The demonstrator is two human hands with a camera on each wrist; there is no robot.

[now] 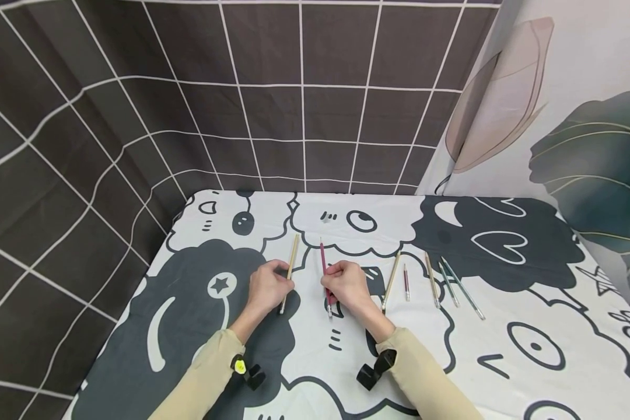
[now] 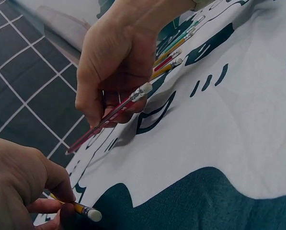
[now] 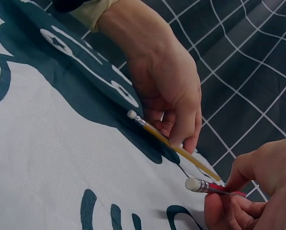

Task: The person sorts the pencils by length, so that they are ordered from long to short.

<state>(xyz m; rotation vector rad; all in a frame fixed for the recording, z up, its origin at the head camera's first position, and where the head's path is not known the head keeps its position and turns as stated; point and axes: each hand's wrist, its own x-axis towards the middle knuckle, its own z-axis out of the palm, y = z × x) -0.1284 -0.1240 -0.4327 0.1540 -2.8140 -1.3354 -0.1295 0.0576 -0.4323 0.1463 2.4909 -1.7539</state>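
Observation:
My left hand point(image 1: 266, 287) pinches a yellow pencil point(image 1: 293, 256) between thumb and fingers. Its white eraser end points toward me, as the left wrist view also shows. To the right, my right hand point(image 1: 349, 284) grips a red pencil point(image 1: 322, 255) with its tip pointing away. In the right wrist view, the red pencil's metal band and white eraser point(image 3: 193, 185) stick out from the fingers. The two pencils stand apart, roughly side by side. Whether either one touches the cloth is hard to tell.
Right of my hands lie another yellow pencil point(image 1: 391, 279), a short red pencil point(image 1: 406, 283), a tan pencil point(image 1: 431, 281), a short green pencil point(image 1: 448, 284) and a longer green pencil point(image 1: 464, 290). A cartoon-printed cloth point(image 1: 315, 364) covers the table. Behind hangs a dark grid curtain point(image 1: 336, 111).

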